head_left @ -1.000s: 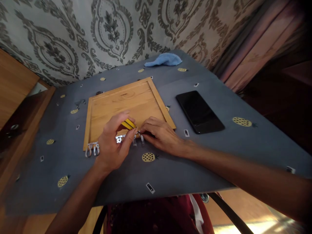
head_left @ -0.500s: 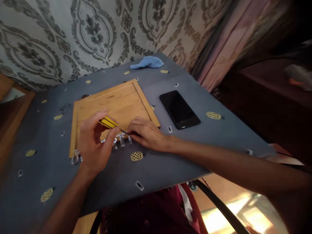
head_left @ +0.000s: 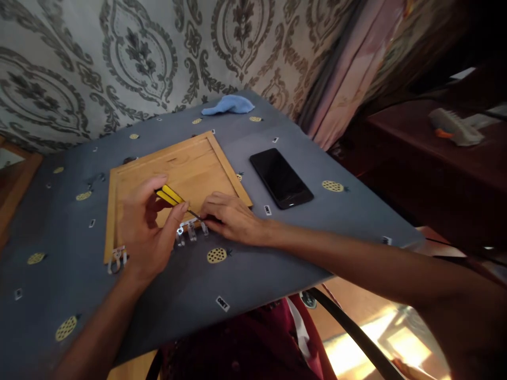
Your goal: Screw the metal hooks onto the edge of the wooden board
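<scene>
A framed wooden board (head_left: 186, 163) lies on the table, with clear hooks (head_left: 192, 231) along its near edge and another hook piece (head_left: 118, 259) at its near left corner. My left hand (head_left: 148, 232) is closed on the yellow and black handle of a screwdriver (head_left: 169, 195), thumb near the front of the handle. The shaft slants down to the right, to the fingertips of my right hand (head_left: 232, 217). That hand rests over the near right part of the board, fingers pressed together around the shaft's tip; anything small between them is hidden.
A black phone (head_left: 281, 178) lies right of the board. The blue cloth (head_left: 228, 104) sits at the table's far edge by the patterned wall covering. The table (head_left: 166, 316) has a grey-blue cover. A brush (head_left: 455, 128) lies on a dark surface at the right.
The whole view has shifted, so the board, phone and cloth appear slightly further left. The screwdriver handle tilts more steeply in my left hand. My right hand stays at the board's near edge.
</scene>
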